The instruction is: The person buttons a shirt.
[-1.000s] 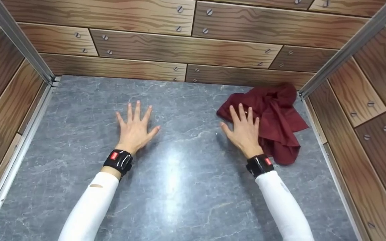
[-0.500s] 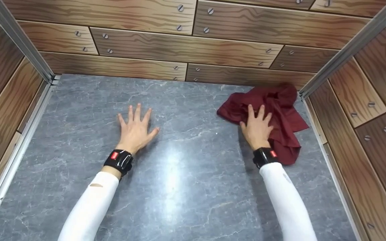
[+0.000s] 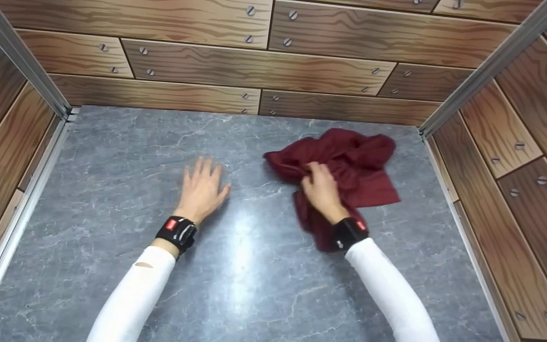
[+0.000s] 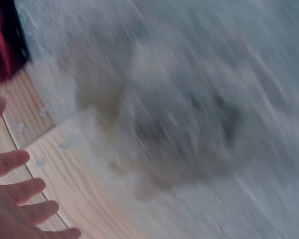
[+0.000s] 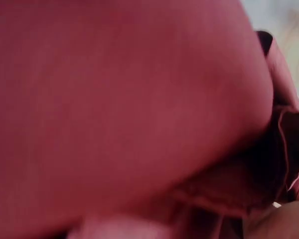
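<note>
Brown wood-print panels with painted screws (image 3: 207,66) enclose a grey, marble-patterned flat surface (image 3: 121,152) on the sides in view. On its right half, toward the back but apart from the rear wall, lies a crumpled dark red fabric cloth (image 3: 368,149). The person's bare right hand (image 3: 323,192) grips it, fingers curled into its folds, probably because such limp material offers no firm edge and must be bunched to be held. The bare left hand (image 3: 201,192) is well apart from the cloth, holding nothing, fingers extended and spread, perhaps so the fabric has room; whether it touches the surface cannot be told. Matte and heavily rumpled, the cloth has one pointed fold toward the left, a flatter square corner at the right and a loose flap beneath the right wrist. Up close it looks brighter, with a narrow seam or hem.
</note>
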A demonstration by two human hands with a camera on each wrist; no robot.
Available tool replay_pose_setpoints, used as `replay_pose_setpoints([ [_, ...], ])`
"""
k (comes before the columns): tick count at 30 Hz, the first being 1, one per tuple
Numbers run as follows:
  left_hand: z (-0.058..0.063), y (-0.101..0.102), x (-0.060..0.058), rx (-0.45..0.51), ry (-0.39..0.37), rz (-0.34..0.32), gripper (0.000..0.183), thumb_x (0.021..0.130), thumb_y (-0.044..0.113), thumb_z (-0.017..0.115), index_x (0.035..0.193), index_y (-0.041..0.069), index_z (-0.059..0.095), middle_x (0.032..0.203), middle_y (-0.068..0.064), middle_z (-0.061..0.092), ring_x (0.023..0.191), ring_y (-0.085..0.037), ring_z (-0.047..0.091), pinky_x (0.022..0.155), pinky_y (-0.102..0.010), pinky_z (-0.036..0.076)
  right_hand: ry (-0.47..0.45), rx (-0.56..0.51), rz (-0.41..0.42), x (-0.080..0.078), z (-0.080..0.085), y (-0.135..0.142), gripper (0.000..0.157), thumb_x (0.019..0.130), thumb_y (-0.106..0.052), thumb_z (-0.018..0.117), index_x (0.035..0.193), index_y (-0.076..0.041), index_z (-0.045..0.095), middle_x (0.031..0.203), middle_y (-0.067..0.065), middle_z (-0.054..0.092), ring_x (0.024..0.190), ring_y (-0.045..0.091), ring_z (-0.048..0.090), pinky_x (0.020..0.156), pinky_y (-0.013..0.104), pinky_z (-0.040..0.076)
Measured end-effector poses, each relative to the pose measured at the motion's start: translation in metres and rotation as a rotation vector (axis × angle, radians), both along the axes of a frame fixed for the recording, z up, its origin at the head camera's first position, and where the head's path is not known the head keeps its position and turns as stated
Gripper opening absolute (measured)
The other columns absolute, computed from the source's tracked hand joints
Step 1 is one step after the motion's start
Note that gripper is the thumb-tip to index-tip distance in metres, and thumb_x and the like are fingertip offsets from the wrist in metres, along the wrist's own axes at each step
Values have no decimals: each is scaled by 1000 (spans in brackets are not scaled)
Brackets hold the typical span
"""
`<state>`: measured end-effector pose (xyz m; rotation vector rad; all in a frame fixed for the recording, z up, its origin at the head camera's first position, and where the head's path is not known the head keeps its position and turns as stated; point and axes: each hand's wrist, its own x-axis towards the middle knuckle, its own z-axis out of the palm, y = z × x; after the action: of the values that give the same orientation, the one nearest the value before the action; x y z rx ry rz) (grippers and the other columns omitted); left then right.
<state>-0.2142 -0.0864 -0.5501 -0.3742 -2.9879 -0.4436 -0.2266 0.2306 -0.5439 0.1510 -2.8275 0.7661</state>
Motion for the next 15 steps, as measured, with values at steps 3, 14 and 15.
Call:
replay_pose_setpoints([
  [3,1,17,1,85,-1,-35,62,94,50,51,141,10,45,146,-16,43,137,-37,38,107,-62,30,-12,-32,81,10,4,-24,32,89,-12,59,120,-8,59,109,16,60,103,36,60,86,49,49],
  [14,10,57,-6,535,-273,-9,77,92,50,57,151,9,28,148,-21,39,135,-35,41,110,-48,34,-103,-62,346,38,8,-67,33,91,-16,60,123,-11,56,107,7,59,94,21,59,84,37,50],
  [15,9,56,-6,537,-263,-10,70,92,40,62,148,8,35,144,-21,44,131,-34,45,108,-47,37,-139,-75,374,39,11,-68,38,91,-19,61,128,-12,54,109,7,59,94,19,60,84,35,51],
])
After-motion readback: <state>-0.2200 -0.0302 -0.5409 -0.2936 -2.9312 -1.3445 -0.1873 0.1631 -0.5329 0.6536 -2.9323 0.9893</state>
